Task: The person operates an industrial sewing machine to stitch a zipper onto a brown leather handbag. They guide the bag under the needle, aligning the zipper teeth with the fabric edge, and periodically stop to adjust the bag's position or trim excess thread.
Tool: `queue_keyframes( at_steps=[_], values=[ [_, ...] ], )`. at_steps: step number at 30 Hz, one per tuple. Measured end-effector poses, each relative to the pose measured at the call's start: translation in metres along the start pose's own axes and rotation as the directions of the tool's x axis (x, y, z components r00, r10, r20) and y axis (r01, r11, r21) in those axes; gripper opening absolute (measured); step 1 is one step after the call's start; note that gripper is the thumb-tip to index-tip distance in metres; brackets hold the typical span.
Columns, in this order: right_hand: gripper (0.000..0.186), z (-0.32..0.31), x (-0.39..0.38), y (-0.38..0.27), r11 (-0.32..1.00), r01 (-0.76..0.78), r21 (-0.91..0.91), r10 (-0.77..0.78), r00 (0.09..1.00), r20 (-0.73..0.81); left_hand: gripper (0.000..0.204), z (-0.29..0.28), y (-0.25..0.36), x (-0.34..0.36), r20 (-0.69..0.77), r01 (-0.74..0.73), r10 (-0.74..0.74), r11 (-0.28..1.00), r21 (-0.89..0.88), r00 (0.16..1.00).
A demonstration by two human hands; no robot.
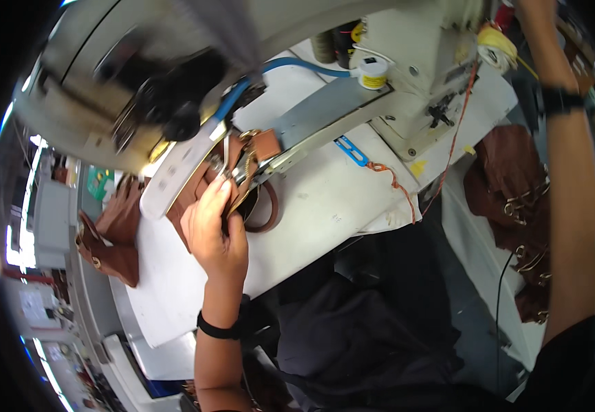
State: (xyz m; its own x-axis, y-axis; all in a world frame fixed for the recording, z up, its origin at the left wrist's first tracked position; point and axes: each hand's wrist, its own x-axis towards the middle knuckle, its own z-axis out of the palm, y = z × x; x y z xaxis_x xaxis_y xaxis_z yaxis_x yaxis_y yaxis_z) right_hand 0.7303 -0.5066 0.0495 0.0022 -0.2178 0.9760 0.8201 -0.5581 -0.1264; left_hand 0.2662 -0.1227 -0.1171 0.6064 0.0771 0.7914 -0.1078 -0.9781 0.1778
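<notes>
A brown leather bag [186, 203] with a zipper and a round strap lies under the head of a sewing machine [407, 103]. My left hand [216, 230] is closed on this bag's edge, thumb and fingertips close to the machine's needle area, where parts crowd together and the stitching spot is hard to see. Stretched far up to the right is my right arm; the right hand [536, 10] is cut off by the upper edge, so its fingers do not show. A small brown leather tab [266, 145] sits by the machine's arm.
Blue thread snips [352, 151] on an orange cord lie on the white table [311, 206]. Another brown bag [115, 237] rests at the left, and several brown bags [507, 165] with metal rings are piled at the right. A white round container [373, 73] stands on the machine.
</notes>
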Motion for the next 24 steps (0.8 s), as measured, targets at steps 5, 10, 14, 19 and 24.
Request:
queue_keyframes(
  at_steps=[5,10,14,19,24],
  values=[
    [0.021,-0.090,-0.100,-0.247,0.889,-0.338,0.309,0.268,0.931,0.248,0.049,-0.027,-0.001,-0.005,0.087,-0.006,-0.009,0.986,0.169,0.996],
    [0.013,-0.029,-0.192,-0.381,0.804,-0.257,0.536,0.011,0.908,0.419,0.049,-0.035,0.000,0.006,0.147,-0.087,0.060,0.979,0.186,0.987],
    [0.012,-0.002,-0.207,-0.413,0.766,-0.462,0.447,0.182,0.823,0.538,0.044,-0.036,0.002,0.008,0.142,-0.042,0.024,0.991,0.125,0.990],
    [0.022,0.006,-0.216,-0.412,0.839,-0.410,0.358,0.178,0.828,0.531,0.042,-0.036,0.001,0.007,0.144,0.046,-0.058,0.995,0.087,0.988],
    [0.024,0.003,-0.226,-0.409,0.858,-0.376,0.350,0.193,0.867,0.460,0.044,-0.031,-0.005,0.006,0.122,-0.008,0.003,0.999,0.040,0.992]
  ],
)
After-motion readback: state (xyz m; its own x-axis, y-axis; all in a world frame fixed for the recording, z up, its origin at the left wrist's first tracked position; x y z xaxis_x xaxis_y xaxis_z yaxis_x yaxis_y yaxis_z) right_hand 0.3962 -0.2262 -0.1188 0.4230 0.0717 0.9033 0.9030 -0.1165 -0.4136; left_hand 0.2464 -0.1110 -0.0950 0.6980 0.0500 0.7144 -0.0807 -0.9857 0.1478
